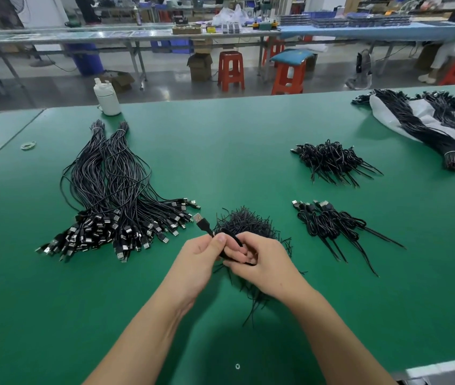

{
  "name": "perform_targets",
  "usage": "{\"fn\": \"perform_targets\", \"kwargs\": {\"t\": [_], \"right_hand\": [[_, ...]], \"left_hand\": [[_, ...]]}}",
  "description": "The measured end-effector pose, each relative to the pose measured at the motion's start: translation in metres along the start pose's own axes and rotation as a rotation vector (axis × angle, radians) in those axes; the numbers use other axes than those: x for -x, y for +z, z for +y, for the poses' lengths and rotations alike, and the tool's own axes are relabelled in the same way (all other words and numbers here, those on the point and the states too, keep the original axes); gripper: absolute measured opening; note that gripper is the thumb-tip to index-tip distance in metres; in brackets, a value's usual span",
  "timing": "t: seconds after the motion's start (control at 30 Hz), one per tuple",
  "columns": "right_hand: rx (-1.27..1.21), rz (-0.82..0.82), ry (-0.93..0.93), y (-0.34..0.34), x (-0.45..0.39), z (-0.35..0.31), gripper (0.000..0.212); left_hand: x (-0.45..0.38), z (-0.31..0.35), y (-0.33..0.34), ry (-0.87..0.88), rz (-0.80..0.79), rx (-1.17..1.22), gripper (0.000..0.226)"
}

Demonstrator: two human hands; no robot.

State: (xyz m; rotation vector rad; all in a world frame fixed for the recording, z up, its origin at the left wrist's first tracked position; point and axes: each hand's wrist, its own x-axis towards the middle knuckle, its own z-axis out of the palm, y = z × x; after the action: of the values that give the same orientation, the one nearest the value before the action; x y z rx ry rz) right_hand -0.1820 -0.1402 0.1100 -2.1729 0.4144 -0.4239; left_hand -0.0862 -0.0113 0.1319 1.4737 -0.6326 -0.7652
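Green bench (220,134) — both hands, left hand (197,258) and right hand (259,262), pinch one coiled USB cable (204,225), plug poking out, likely for tying.

Both hands meet above the green desk (220,151). The left hand (197,258) pinches a black USB cable (203,224) just below its plug, which points up and away to the left. The right hand (261,263) curls round the cable's folded length. Beneath the hands lies a heap of short black ties (248,220). Left of the hands are long cable bundles (115,195); right of them, coiled cables (329,225).
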Motion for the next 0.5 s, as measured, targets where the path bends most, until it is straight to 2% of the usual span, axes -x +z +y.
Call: {"fn": "perform_targets", "kwargs": {"t": [0.1,0.23,0.33,0.47,0.5], "right_hand": [[0.271,-0.042,-0.035,0.003,0.000,0.000,0.016],[0.292,-0.140,0.011,0.016,0.006,0.002,0.011],[0.308,-0.152,0.061,0.023,0.009,0.000,0.022],[0.186,-0.021,0.142,0.021,0.008,0.001,0.022],[0.184,-0.006,0.149,0.021,0.008,0.002,0.024]], "left_hand": [[0.002,-0.008,0.008,-0.021,0.122,-0.191,0.036],[-0.003,-0.013,0.009,-0.066,0.129,-0.267,0.033],[-0.007,-0.016,0.009,-0.106,0.139,-0.157,0.034],[-0.008,-0.018,0.008,-0.020,0.197,-0.012,0.011],[-0.009,-0.018,0.006,-0.022,0.234,0.014,0.013]]}}
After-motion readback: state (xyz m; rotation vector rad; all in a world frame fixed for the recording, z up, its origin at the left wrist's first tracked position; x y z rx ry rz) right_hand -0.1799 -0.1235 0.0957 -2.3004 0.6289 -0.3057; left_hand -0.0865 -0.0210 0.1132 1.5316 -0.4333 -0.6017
